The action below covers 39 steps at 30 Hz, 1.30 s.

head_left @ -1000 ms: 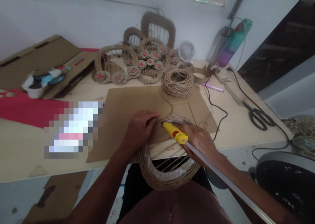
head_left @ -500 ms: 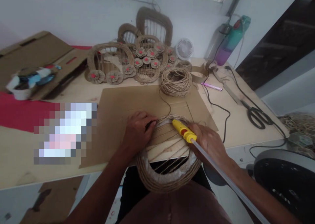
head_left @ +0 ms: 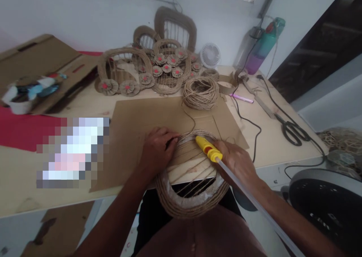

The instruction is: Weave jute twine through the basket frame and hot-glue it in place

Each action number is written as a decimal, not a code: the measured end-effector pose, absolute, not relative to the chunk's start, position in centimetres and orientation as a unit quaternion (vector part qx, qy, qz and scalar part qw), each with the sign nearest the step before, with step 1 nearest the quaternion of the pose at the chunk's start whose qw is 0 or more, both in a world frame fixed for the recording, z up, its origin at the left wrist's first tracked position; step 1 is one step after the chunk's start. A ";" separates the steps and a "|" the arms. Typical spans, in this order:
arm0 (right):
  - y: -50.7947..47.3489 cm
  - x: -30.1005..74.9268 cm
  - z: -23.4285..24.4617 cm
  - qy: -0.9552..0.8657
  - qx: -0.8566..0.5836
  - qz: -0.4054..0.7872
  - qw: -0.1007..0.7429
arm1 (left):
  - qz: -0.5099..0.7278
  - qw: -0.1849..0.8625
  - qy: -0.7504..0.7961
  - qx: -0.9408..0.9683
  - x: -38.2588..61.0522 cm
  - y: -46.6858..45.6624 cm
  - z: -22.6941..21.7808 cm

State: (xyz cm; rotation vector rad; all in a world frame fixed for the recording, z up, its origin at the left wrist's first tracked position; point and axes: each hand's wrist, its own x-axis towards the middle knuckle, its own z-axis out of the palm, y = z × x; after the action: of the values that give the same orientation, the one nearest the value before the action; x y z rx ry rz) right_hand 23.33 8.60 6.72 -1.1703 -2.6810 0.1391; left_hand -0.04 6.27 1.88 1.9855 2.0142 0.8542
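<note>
A ring-shaped frame wound with brown jute twine [head_left: 192, 211] leans over the table's front edge, partly above my lap. Thin strands cross its opening, and a pale band lines its inside. My left hand [head_left: 157, 151] grips the ring's upper left rim, thumb and fingers closed where the loose twine runs in. In my right hand [head_left: 237, 161] is a yellow hot glue gun [head_left: 208, 148], its nozzle pointing at the far inner rim. A long clear glue stick [head_left: 249, 196] juts from its back. The twine trails from a coil of jute twine [head_left: 200, 93] just beyond the ring.
A cardboard sheet [head_left: 127, 136] lies under the work. Twine-covered baskets with paper flowers [head_left: 124, 72] stand behind, near a small white fan [head_left: 210, 55]. Black-handled scissors [head_left: 291, 132], a dark cable [head_left: 256, 125] and a purple pen [head_left: 241, 98] lie right; a blurred-out object [head_left: 76, 147] lies left.
The whole view has shifted slightly left. Both hands keep their holds, and the glue gun's nozzle stays by the ring's far rim.
</note>
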 end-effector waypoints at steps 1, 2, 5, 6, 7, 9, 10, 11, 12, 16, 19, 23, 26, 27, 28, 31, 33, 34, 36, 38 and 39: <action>8.6 23.5 6.8 -0.907 -0.405 0.045 0.109 | 0.287 0.096 0.678 0.669 -0.1 6.3 1.9; 8.5 23.5 6.8 -0.907 -0.403 0.049 0.113 | 0.285 0.098 0.679 0.670 -0.1 6.3 1.9; 8.2 22.6 6.5 -0.918 -0.370 0.073 0.125 | 0.279 0.096 0.680 0.671 -0.1 6.3 1.9; 8.2 22.2 6.3 -0.921 -0.358 0.080 0.127 | 0.279 0.095 0.681 0.670 -0.1 6.3 1.9; 8.2 21.9 6.2 -0.924 -0.351 0.083 0.128 | 0.280 0.095 0.681 0.670 -0.1 6.2 1.9; 8.3 21.6 6.0 -0.926 -0.347 0.081 0.128 | 0.283 0.096 0.680 0.669 -0.1 6.2 1.9; 8.4 21.8 6.0 -0.924 -0.351 0.075 0.129 | 0.284 0.096 0.680 0.669 -0.1 6.2 1.9; 8.5 22.2 6.1 -0.922 -0.359 0.066 0.128 | 0.285 0.096 0.680 0.669 -0.1 6.2 1.9; 8.5 22.7 6.2 -0.919 -0.370 0.054 0.127 | 0.285 0.097 0.680 0.669 -0.1 6.2 1.9; 8.4 24.7 6.6 -0.903 -0.414 0.019 0.113 | 0.284 0.097 0.680 0.669 -0.1 6.3 1.9; 8.1 24.2 6.5 -0.906 -0.407 0.023 0.114 | 0.279 0.094 0.681 0.671 -0.2 6.3 1.9; 8.1 22.6 6.0 -0.917 -0.372 0.035 0.136 | 0.266 0.077 0.687 0.672 -0.1 5.8 2.0; 8.2 23.2 6.3 -0.918 -0.375 0.050 0.121 | 0.245 0.036 0.701 0.669 0.5 4.9 2.1; 8.3 23.7 6.5 -0.915 -0.383 0.054 0.115 | 0.239 0.020 0.706 0.667 0.7 4.6 2.1; 8.3 24.3 6.7 -0.910 -0.395 0.056 0.112 | 0.234 0.006 0.710 0.665 0.9 4.3 2.2; 8.1 25.8 7.2 -0.894 -0.433 0.049 0.102 | 0.225 -0.014 0.716 0.661 1.4 3.8 2.0; 7.9 25.8 7.1 -0.893 -0.436 0.047 0.100 | 0.223 -0.013 0.720 0.657 1.6 3.7 1.9; 7.8 25.5 6.9 -0.896 -0.429 0.048 0.105 | 0.224 -0.013 0.722 0.655 1.7 3.6 1.9; 7.7 24.5 6.4 -0.903 -0.408 0.050 0.127 | 0.223 -0.018 0.728 0.648 1.9 3.5 1.8; 7.8 23.5 6.0 -0.907 -0.394 0.050 0.142 | 0.215 -0.035 0.736 0.641 2.2 3.2 1.9; 7.9 23.3 6.0 -0.907 -0.393 0.050 0.140 | 0.208 -0.046 0.740 0.639 2.4 3.0 1.9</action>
State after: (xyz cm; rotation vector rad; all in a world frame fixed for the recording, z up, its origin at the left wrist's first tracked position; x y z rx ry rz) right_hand 23.31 7.87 5.96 -1.1358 -2.6221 0.1453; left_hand 2.35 3.00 1.92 2.0669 2.3937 0.6728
